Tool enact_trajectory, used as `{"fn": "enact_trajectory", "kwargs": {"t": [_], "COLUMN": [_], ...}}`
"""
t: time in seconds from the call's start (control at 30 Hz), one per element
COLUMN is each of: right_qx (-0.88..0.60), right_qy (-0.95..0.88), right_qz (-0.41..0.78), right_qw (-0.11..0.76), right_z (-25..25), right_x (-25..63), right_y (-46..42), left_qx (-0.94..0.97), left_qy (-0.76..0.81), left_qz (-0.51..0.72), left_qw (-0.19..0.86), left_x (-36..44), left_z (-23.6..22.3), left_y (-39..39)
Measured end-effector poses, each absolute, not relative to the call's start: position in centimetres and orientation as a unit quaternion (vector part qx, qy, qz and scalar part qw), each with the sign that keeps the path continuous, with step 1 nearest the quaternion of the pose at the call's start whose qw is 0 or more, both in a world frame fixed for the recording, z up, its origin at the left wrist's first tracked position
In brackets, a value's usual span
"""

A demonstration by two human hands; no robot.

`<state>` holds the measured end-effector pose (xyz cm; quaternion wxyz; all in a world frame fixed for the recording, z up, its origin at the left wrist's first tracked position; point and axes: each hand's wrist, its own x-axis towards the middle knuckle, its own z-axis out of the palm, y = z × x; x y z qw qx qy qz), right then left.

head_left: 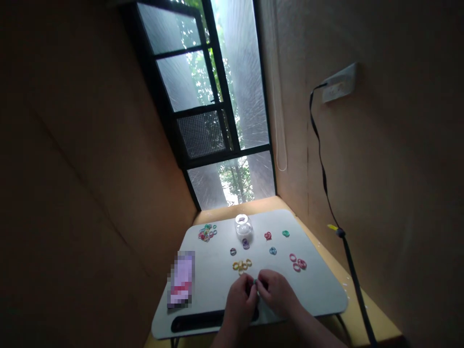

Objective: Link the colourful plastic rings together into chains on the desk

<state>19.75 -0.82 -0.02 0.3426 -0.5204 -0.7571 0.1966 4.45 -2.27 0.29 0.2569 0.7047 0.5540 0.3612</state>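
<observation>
Curled left hand (pixel 240 296) and right hand (pixel 275 290) pinch a greenish piece (pixel 255 282).

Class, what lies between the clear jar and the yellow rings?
In the head view, a purple cluster lies between the jar and yellow rings; a dark cluster sits slightly left.

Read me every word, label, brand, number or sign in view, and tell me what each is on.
None can be read.
Clear jar: a small dark mark on its white top, too small to read.
Purple item: pixelated, nothing legible.
Yellow tag on the cord: too small to tell if it bears print.
Wall plate: no legible marking.
Small greenish piece at the fingertips: no lettering visible.
</observation>
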Motion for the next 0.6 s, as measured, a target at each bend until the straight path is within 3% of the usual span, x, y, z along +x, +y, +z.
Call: {"fn": "enact_trajectory", "kwargs": {"t": [0.6], "right_qx": [-0.524], "right_qy": [-0.766], "right_qz": [0.167], "right_qw": [0.333], "right_z": [-0.62], "right_x": [19.22], "right_y": [-0.63], "left_qx": [0.705], "left_qy": [0.555], "left_qz": [0.36], "left_qw": [0.255], "left_x": [4.25], "left_z": [0.21], "left_y": [-2.52]}}
